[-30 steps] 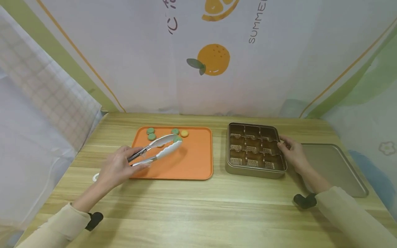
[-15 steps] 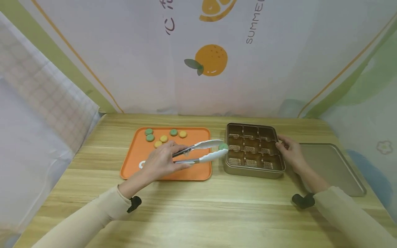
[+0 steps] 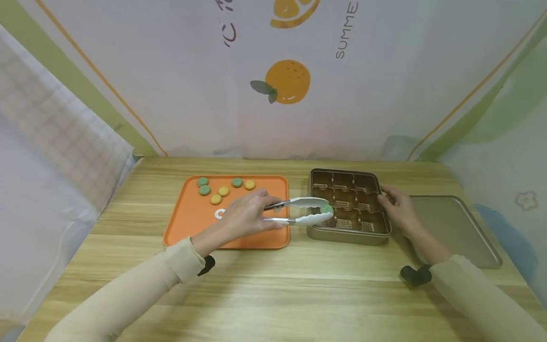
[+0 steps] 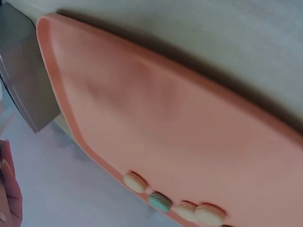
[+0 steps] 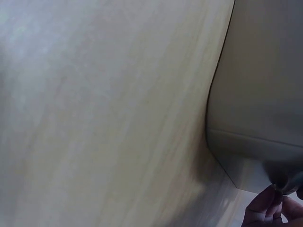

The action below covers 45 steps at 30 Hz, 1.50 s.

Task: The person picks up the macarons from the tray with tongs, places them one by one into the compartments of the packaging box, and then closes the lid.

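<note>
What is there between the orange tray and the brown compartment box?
The head view shows a narrow strip of bare table between them; the tongs in the left hand cross above it.

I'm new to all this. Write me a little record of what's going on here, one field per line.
Left hand: grip around the tongs
Between the tips: one green round
Where: at the left side of the brown box; above or inside a compartment, unclear
Right hand: grip on the box's right edge
Box layout: nine compartments
Orange tray: left of the box, bearing three green rounds and three yellow rounds
Flat metal tray: right of the box
Surface: wooden table
</note>
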Each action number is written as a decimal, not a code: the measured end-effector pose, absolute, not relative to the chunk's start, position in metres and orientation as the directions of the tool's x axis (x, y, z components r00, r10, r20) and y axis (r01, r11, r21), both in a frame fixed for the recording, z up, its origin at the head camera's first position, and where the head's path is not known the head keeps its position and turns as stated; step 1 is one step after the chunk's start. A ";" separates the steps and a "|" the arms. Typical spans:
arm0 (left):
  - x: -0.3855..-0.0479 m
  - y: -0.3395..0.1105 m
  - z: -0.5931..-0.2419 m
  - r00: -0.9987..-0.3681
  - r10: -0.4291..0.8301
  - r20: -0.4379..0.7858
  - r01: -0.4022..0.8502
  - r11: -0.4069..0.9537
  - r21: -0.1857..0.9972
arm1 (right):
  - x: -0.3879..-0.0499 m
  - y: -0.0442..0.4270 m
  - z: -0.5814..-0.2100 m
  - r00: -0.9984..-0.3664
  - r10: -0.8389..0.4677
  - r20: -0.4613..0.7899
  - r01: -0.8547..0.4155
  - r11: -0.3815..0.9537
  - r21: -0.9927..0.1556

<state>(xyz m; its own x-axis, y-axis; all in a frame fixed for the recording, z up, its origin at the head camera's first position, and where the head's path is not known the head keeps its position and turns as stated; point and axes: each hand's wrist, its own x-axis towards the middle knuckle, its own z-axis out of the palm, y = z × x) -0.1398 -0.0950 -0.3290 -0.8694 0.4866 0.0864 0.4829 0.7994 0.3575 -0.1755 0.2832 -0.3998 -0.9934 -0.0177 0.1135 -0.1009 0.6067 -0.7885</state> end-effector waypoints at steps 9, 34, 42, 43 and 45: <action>-0.144 -0.084 -0.322 -0.857 0.514 0.035 0.499 0.812 0.304 | -0.175 0.283 -0.400 -0.994 -0.019 0.110 -0.100 0.603 -0.791; -0.140 -0.098 -0.333 -0.908 0.419 0.024 0.388 0.816 0.429 | -0.175 0.282 -0.399 -0.993 -0.015 0.116 -0.101 0.611 -0.785; -0.130 -0.144 -0.341 -0.960 0.275 0.048 0.263 0.832 0.489 | -0.175 0.282 -0.398 -0.994 -0.011 0.112 -0.095 0.606 -0.790; -0.128 -0.151 -0.342 -0.965 0.258 0.043 0.246 0.840 0.485 | -0.175 0.282 -0.398 -0.994 -0.014 0.108 -0.094 0.603 -0.792; -0.126 -0.166 -0.345 -0.975 0.223 0.028 0.208 0.851 0.482 | -0.175 0.283 -0.399 -0.995 -0.019 0.102 -0.092 0.602 -0.793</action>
<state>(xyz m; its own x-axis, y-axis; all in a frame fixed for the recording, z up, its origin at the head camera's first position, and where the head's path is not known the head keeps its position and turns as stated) -0.1259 -0.1660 -0.3447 -0.9745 0.2226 0.0281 0.2083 0.8510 0.4821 -0.1748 0.2827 -0.3993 -0.9946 -0.0186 0.1017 -0.0923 0.6016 -0.7934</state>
